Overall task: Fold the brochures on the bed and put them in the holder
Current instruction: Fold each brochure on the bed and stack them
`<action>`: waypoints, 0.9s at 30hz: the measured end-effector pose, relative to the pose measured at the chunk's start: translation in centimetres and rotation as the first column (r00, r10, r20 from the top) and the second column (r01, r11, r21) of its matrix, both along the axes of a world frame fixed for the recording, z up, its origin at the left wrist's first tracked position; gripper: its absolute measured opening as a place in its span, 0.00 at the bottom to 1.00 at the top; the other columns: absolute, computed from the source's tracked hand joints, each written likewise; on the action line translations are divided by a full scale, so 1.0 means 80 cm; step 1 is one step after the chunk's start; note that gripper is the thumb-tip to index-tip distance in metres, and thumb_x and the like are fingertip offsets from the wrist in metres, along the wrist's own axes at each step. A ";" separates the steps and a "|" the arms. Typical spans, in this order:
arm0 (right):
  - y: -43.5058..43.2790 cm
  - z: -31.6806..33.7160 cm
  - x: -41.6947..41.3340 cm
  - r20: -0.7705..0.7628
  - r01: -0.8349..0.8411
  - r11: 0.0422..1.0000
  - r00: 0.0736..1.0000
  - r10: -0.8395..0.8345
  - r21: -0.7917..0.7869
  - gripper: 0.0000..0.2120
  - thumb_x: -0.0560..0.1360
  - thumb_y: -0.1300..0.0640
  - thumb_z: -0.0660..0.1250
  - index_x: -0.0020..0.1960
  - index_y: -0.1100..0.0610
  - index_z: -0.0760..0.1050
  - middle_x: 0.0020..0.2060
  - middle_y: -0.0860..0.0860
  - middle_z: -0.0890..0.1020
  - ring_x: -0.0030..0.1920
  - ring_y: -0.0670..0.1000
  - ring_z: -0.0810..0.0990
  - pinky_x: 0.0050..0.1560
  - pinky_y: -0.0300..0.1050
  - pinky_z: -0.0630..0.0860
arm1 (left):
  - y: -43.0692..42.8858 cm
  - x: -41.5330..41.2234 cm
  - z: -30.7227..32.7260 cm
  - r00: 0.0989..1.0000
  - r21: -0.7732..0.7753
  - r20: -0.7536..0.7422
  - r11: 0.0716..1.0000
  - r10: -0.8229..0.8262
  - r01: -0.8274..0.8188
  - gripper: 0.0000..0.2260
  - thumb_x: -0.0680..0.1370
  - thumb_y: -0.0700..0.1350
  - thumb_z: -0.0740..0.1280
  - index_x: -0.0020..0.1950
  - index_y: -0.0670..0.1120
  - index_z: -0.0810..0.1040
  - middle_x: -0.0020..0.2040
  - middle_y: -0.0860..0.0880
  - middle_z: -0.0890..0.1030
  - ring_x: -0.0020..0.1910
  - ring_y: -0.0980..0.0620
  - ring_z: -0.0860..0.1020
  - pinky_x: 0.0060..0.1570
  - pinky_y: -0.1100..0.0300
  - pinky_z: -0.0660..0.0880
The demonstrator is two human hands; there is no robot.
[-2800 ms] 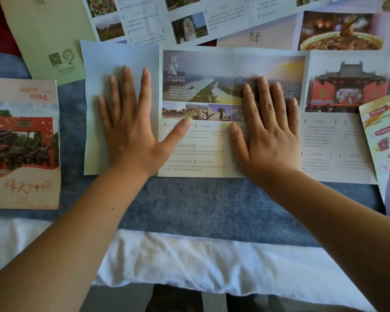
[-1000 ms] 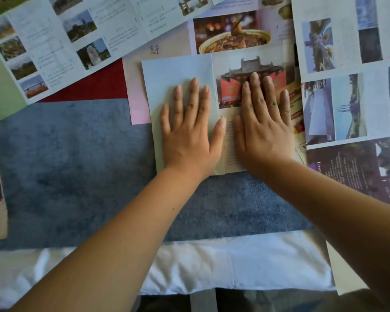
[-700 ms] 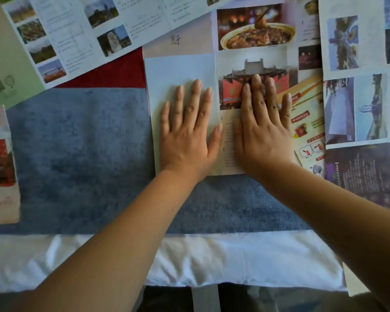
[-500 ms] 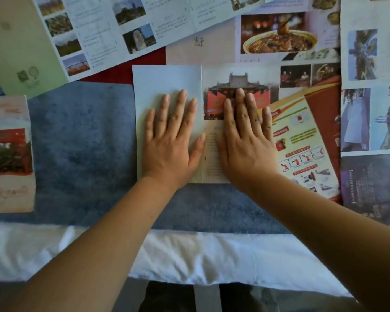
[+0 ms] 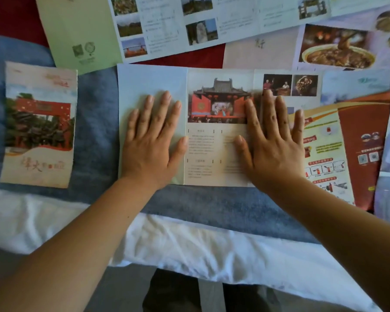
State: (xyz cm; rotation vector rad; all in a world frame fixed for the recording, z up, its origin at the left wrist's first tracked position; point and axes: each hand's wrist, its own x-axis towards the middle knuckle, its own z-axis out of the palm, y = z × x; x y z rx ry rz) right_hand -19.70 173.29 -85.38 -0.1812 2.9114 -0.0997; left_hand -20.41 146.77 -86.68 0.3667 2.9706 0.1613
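Left hand (image 5: 151,143), right hand (image 5: 274,147) — flat on one brochure (image 5: 212,152)

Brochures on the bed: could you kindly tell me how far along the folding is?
Done: one folded brochure lies at the left. In hand: left hand and right hand press flat on the temple brochure, seemingly mid-fold. Remaining: the long photo sheet, noodle-bowl sheet and orange leaflet lie unfolded; no holder is in view.

right hand (image 5: 273,140) hid folded brochure's (image 5: 212,145) 3 o'clock edge | frame cut photo brochure (image 5: 200,19) at 12 o'clock, food brochure (image 5: 336,48) at 2 o'clock | folded brochure's print was too small to read
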 end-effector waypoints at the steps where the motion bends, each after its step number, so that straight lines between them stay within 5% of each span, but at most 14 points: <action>1: -0.003 0.000 -0.002 -0.004 0.000 1.000 1.000 0.000 0.004 0.34 0.84 0.34 0.39 0.84 0.49 0.36 0.84 0.53 0.39 0.83 0.55 0.37 0.81 0.62 0.38 | -0.005 0.000 0.001 1.000 0.000 0.005 1.000 0.005 -0.005 0.31 0.84 0.61 0.48 0.85 0.51 0.46 0.85 0.50 0.45 0.84 0.45 0.44 0.81 0.46 0.39; 6: -0.024 -0.002 -0.008 -0.016 -0.046 0.998 0.999 0.045 -0.046 0.34 0.85 0.37 0.40 0.85 0.53 0.39 0.84 0.57 0.40 0.83 0.56 0.38 0.81 0.52 0.34 | -0.023 0.001 0.004 0.999 -0.054 0.023 0.997 0.049 -0.048 0.33 0.83 0.66 0.45 0.85 0.54 0.44 0.85 0.47 0.42 0.83 0.41 0.42 0.78 0.34 0.38; 9: -0.037 -0.008 -0.009 -0.023 -0.051 0.994 0.999 0.049 -0.102 0.33 0.85 0.40 0.41 0.85 0.55 0.43 0.84 0.58 0.43 0.83 0.57 0.40 0.82 0.55 0.39 | -0.026 0.002 0.008 0.988 -0.052 0.054 0.989 0.143 -0.140 0.41 0.78 0.75 0.46 0.85 0.54 0.43 0.84 0.38 0.40 0.82 0.32 0.41 0.76 0.30 0.38; 19: -0.037 -0.005 -0.012 0.011 -0.052 0.991 0.999 0.054 -0.122 0.33 0.85 0.41 0.43 0.85 0.56 0.42 0.84 0.59 0.42 0.83 0.58 0.39 0.82 0.57 0.39 | -0.014 -0.005 0.024 0.959 0.130 0.152 0.957 0.239 -0.259 0.46 0.74 0.78 0.48 0.85 0.55 0.42 0.84 0.40 0.40 0.82 0.37 0.38 0.78 0.35 0.38; 27: -0.089 0.007 -0.019 0.018 -0.064 0.996 0.998 0.066 -0.060 0.36 0.84 0.34 0.42 0.85 0.52 0.42 0.83 0.61 0.40 0.83 0.62 0.38 0.81 0.64 0.40 | -0.024 -0.011 0.021 0.956 -0.053 0.098 0.961 0.276 -0.272 0.50 0.72 0.82 0.47 0.84 0.54 0.40 0.83 0.35 0.40 0.81 0.30 0.41 0.77 0.33 0.40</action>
